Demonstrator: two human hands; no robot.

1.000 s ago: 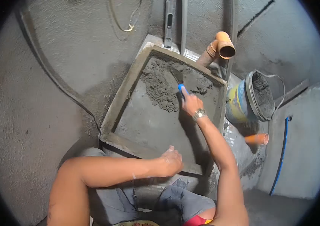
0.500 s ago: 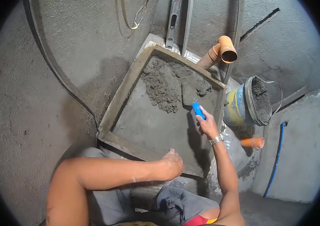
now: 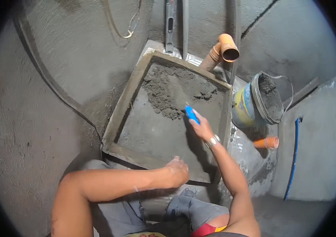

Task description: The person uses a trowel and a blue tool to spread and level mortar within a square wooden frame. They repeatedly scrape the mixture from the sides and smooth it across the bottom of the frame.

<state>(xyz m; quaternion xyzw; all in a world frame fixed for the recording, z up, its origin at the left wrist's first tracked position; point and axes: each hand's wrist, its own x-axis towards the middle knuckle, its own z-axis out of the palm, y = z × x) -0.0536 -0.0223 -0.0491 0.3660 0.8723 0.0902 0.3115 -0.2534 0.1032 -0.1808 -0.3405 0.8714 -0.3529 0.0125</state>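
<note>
My right hand (image 3: 202, 127), with a watch on the wrist, grips a trowel by its blue handle (image 3: 191, 114). The trowel's blade reaches into the edge of a pile of grey mortar (image 3: 168, 91) heaped in the far part of a square wooden-framed tray (image 3: 125, 104). My left hand (image 3: 177, 171) rests in a loose fist on the tray's near edge and holds nothing. My bent left knee fills the lower left.
A bucket (image 3: 255, 103) with mortar in it stands right of the tray. An orange pipe elbow (image 3: 225, 49) rises behind the tray, and a second orange pipe end (image 3: 267, 142) pokes out lower right. A blue hose (image 3: 292, 166) runs down the right wall. A spirit level (image 3: 170, 23) leans at the back.
My right hand drew the trowel back toward the tray's right side, then moved it left again to the pile's near edge. My left hand stayed on the tray's edge.
</note>
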